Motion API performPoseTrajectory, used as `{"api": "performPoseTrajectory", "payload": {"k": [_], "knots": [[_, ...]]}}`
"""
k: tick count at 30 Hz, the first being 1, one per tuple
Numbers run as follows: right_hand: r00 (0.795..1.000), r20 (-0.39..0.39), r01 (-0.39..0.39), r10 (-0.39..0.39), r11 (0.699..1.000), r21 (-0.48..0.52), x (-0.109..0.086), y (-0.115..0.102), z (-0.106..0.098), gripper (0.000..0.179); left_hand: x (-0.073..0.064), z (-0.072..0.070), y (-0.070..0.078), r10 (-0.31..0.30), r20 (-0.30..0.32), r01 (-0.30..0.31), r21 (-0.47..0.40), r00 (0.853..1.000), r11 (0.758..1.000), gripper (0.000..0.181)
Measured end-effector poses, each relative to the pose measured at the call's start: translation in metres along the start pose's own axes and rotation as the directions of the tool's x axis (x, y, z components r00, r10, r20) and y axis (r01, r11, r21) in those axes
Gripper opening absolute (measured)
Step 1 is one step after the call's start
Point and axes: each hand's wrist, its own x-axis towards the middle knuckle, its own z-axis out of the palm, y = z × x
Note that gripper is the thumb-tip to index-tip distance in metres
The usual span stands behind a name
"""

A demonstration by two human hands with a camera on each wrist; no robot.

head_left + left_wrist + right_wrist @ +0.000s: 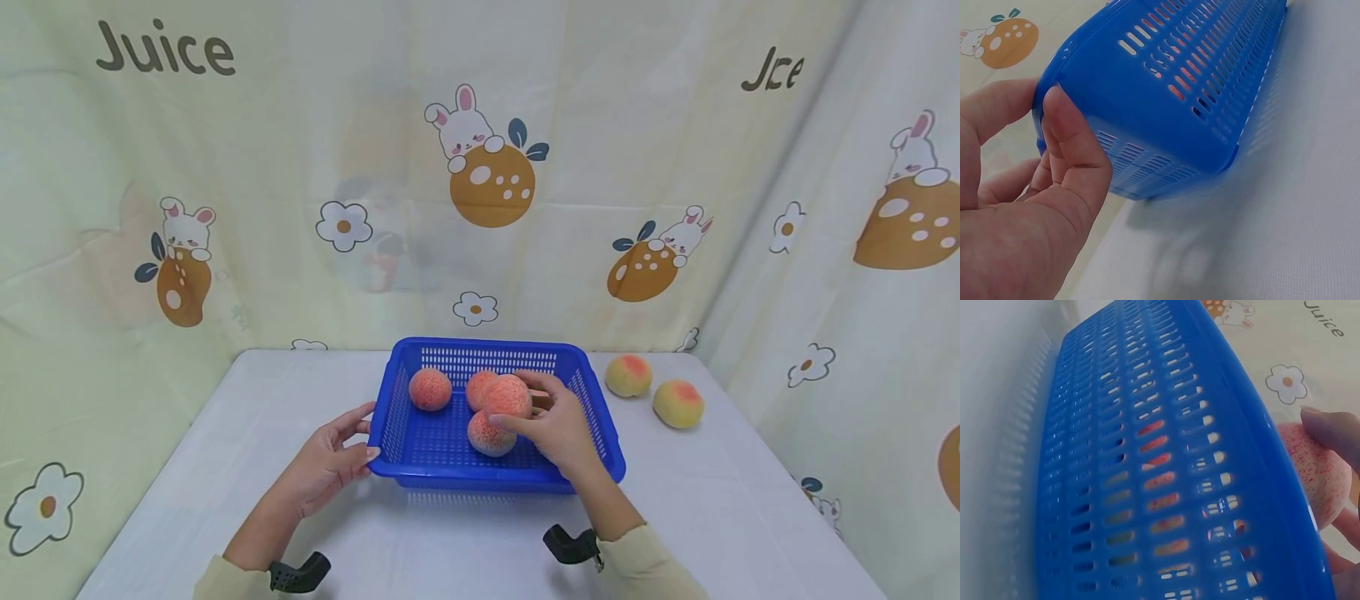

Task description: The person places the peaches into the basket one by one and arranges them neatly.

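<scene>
A blue plastic basket (480,474) with slotted walls sits on the white table. My left hand (327,462) grips its left rim, thumb on the near side; the left wrist view shows the thumb and fingers pinching the basket's corner (1085,75). In my right hand (561,425) is a pinkish-red peach (508,395), held between thumb and fingers over the basket's inside. Beneath and behind it lie a paler-bottomed peach (491,436) and a partly hidden peach (478,388). Another peach (431,389) rests near the basket's left side. The right wrist view catches the held peach (1317,475) beyond the rim.
Two yellow peaches with red tops, one farther back (628,376) and one nearer (678,404), lie on the table (720,500) right of the basket. A printed curtain (375,125) hangs behind the table and along its sides.
</scene>
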Motion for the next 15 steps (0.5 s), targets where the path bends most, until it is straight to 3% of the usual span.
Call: {"api": "performPoseTrajectory", "payload": {"k": [4, 15], "knots": [[0.999, 0.026, 0.033, -0.033, 0.999, -0.013, 0.004, -0.001, 0.007, 0.079, -0.001, 0.000, 0.001, 0.000, 0.000, 0.000, 0.000, 1.000, 1.000, 0.080], [0.996, 0.084, 0.023, -0.020, 0.999, -0.031, 0.008, -0.006, 0.021, 0.075, -0.001, 0.000, 0.000, 0.003, 0.008, -0.003, -0.014, 1.000, 1.000, 0.080]]}}
